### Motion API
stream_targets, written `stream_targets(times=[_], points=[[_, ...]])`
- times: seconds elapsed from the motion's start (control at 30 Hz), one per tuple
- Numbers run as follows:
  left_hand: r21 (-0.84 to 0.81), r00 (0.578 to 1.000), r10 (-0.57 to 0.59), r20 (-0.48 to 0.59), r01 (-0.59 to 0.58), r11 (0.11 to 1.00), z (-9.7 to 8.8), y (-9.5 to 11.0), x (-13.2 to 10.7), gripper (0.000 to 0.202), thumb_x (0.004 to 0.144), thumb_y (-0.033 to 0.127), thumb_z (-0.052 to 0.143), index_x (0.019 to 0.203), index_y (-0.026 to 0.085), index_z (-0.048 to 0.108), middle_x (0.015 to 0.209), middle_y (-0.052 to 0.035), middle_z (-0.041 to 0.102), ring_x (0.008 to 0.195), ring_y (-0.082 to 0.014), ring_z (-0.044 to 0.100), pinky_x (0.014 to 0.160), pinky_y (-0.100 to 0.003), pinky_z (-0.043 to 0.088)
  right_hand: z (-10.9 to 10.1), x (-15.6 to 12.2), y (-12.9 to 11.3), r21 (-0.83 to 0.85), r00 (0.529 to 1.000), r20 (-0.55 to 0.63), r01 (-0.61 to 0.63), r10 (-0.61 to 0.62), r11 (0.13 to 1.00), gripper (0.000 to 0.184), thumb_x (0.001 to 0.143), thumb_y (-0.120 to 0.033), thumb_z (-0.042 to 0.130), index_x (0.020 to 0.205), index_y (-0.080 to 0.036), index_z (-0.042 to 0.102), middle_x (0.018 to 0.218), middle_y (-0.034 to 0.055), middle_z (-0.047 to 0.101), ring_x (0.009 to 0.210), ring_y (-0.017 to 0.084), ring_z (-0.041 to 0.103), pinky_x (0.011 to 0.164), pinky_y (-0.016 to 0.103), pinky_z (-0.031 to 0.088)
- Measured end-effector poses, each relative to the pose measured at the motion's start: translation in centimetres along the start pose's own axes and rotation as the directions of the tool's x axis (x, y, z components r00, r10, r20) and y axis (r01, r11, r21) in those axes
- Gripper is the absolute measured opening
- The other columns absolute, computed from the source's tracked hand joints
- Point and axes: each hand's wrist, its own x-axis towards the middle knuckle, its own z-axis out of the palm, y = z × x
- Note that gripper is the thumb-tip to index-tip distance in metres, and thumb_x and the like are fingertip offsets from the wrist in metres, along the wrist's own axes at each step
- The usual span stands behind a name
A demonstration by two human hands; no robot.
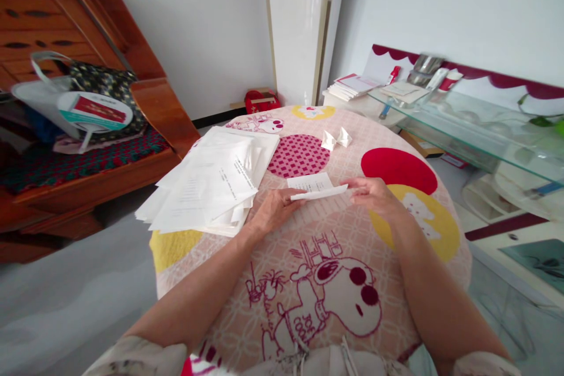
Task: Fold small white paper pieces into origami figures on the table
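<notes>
A printed sheet of paper [315,187] lies before me, its near edge folded up into a narrow flap. My left hand [281,208] pinches the left end of this fold between thumb and fingers. At the other end, my right hand [372,195] has its fingers bent around the fold's right tip. Beyond the sheet stand two small folded paper shapes [336,139], side by side. Left of my left hand is a loose stack of printed papers [207,182], its sheets fanned unevenly.
A patterned cloth [308,299] covers the round table. On the right stands a glass shelf [484,135] with cups and papers. To the left, a wooden bench [163,114] carries a bag and a hand fan [94,111]. A tall white cabinet-like unit [295,29] rises behind.
</notes>
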Motion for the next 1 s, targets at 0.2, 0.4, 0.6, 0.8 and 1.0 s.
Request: stream_targets(times=[0.2,0.4,0.6,0.8,1.0], points=[[0.047,0.992,-0.086,0.098,0.081,0.996,-0.2,0.6,-0.3,0.017,0.090,0.028,0.064,0.088,0.018,0.079,0.074,-0.0011,0.074,0.070,-0.0181,0.067,0.064,-0.026,0.050,0.4,-0.6,-0.8,-0.218,0.991,0.119,0.080,-0.055,0.973,0.022,0.073,-0.036,0.073,0.057,-0.021,0.069,0.060,0.0018,0.068,0.056,0.015,0.059,0.051,0.025,0.040],[-0.003,0.968,-0.236,0.090,0.238,0.971,0.3,-0.4,-0.2,0.013,0.082,0.026,0.069,0.073,0.016,0.071,0.058,0.0024,0.060,0.057,-0.0133,0.057,0.052,-0.022,0.040,1.9,-0.6,-0.5,-0.095,0.955,0.224,-0.177,0.195,0.980,0.022,0.078,-0.038,0.067,0.068,-0.019,0.064,0.059,0.0062,0.072,0.043,0.014,0.059,0.043,0.022,0.042],[-0.104,0.934,-0.344,-0.098,0.334,0.937,0.8,-0.8,0.0,0.058,0.083,0.020,0.069,0.141,0.015,0.058,0.057,0.0076,0.060,0.055,-0.0145,0.063,0.058,-0.024,0.049,4.6,0.0,-0.2,-0.229,0.982,-0.117,-0.170,0.146,0.959,0.028,0.081,-0.026,0.060,0.054,-0.021,0.053,0.037,-0.0025,0.050,0.033,0.010,0.048,0.036,0.019,0.028],[0.052,0.932,-0.305,-0.196,0.320,0.946,1.4,0.0,0.1,0.069,0.088,0.020,0.067,0.153,0.014,0.046,0.061,0.0063,0.067,0.061,-0.0161,0.068,0.069,-0.027,0.052,5.5,0.8,0.7,-0.269,0.959,-0.248,-0.203,0.136,0.941,0.020,0.078,-0.022,0.066,0.058,-0.020,0.061,0.046,-0.0016,0.055,0.035,0.012,0.051,0.040,0.024,0.033],[0.169,0.931,-0.286,-0.226,0.326,0.930,1.6,-0.3,0.5,0.078,0.084,0.017,0.072,0.156,0.013,0.041,0.062,0.0058,0.069,0.072,-0.0195,0.071,0.081,-0.031,0.053,5.5,0.8,1.7,-0.325,0.946,-0.321,-0.071,-0.039,0.943,0.037,0.071,-0.021,0.072,0.108,-0.021,0.076,0.075,0.0036,0.074,0.069,0.021,0.067,0.065,0.030,0.050]])
